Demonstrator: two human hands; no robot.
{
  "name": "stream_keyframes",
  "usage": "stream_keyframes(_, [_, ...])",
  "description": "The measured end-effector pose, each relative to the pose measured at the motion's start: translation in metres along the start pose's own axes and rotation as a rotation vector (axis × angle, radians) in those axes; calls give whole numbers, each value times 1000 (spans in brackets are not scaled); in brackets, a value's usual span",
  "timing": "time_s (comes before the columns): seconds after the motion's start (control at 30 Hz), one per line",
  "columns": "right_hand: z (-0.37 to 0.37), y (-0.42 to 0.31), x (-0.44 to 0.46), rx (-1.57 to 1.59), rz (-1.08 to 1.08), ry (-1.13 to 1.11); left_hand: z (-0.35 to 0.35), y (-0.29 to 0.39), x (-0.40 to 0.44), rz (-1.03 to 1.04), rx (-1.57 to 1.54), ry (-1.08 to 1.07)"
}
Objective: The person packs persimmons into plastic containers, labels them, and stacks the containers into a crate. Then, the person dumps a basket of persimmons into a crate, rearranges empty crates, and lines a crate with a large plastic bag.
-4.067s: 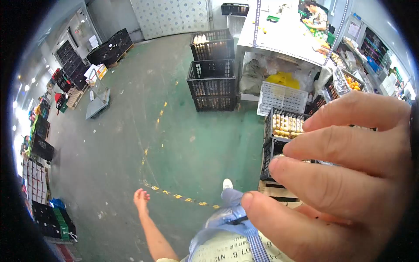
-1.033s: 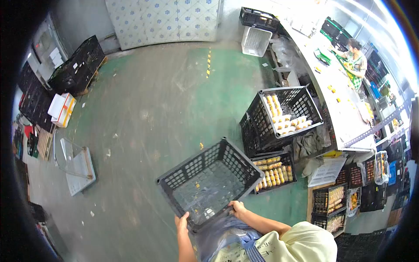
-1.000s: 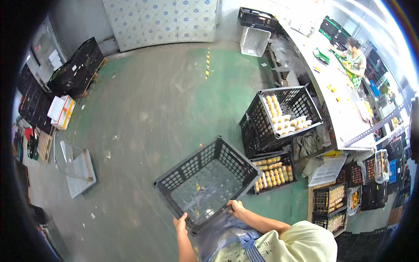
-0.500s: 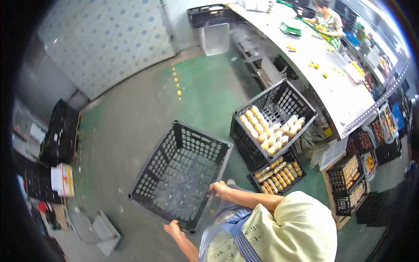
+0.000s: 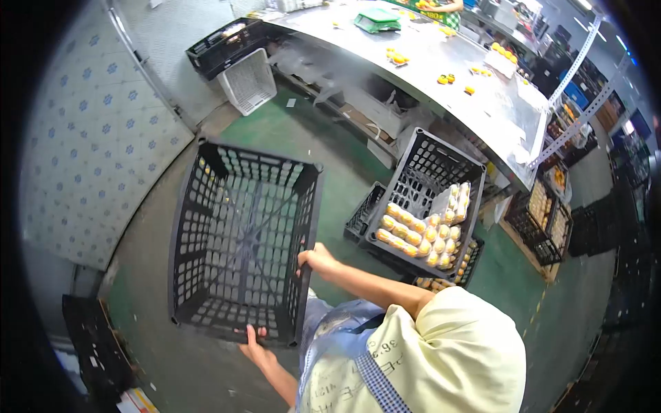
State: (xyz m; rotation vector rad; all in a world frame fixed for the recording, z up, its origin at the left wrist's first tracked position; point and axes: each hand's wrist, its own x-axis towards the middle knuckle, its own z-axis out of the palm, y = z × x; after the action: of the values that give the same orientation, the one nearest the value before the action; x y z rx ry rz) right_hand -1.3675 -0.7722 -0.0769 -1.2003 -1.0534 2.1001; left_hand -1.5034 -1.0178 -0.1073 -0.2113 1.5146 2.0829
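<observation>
I hold an empty black plastic crate [image 5: 251, 237] with both hands above the floor, its open top facing me. My right hand [image 5: 318, 260] is closed on the rim of its near side. My left hand [image 5: 256, 350] grips the lower end wall, with fingertips showing at the crate's openings. To the right of my hands stands another black crate [image 5: 447, 165]. Clear packs of round orange-yellow fruit [image 5: 410, 233] fill its near part. More fruit packs show in a crate [image 5: 475, 258] partly hidden beneath it.
A long metal worktable [image 5: 441, 76] carries loose fruit and a green scale [image 5: 377, 19]; a person stands behind it. A white basket [image 5: 249, 82] sits by the wall. Black crates [image 5: 96, 351] stand at lower left, and fruit-filled crates [image 5: 540, 213] at right.
The empty crate has moved up and left in view, turned more upright, with both hands still on it. My view has turned left, and the tabletop person is now mostly cut off.
</observation>
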Motion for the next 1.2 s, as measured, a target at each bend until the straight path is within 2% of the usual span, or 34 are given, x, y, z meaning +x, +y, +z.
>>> stream_keyframes(0.07, [22, -29, 43, 6, -49, 74, 52, 33, 60, -51, -27, 9])
stream_keyframes(0.13, [36, -57, 72, 76, -129, 192, 74, 38, 142, -182, 44, -168])
stream_keyframes(0.2, [34, -70, 102, 136, -169, 228, 107, 39, 202, -241, 177, -207])
stream_keyframes(0.27, [31, -87, 134, 185, -182, 269, 168, 65, 224, -261, 216, -288])
stream_keyframes(0.33, [30, -111, 160, 281, -216, 389, 217, 71, 261, -244, 283, -453])
stream_keyframes(0.43, [10, -144, 207, 335, -149, 505, 291, 62, 309, -185, 422, -566])
stream_keyframes(0.53, [-33, -155, 281, 455, -180, 418, 377, 62, 345, -147, 663, -537])
stream_keyframes(0.6, [-39, -184, 314, 523, -133, 504, 434, 59, 368, -103, 668, -576])
stream_keyframes(0.73, [-56, -232, 395, 586, -29, 436, 542, 80, 407, -36, 854, -538])
stream_keyframes(0.93, [-55, -300, 500, 541, 99, 503, 644, 91, 476, 50, 1009, -463])
stream_keyframes(1.2, [-45, -387, 694, 510, 172, 571, 775, 50, 667, -111, 997, -488])
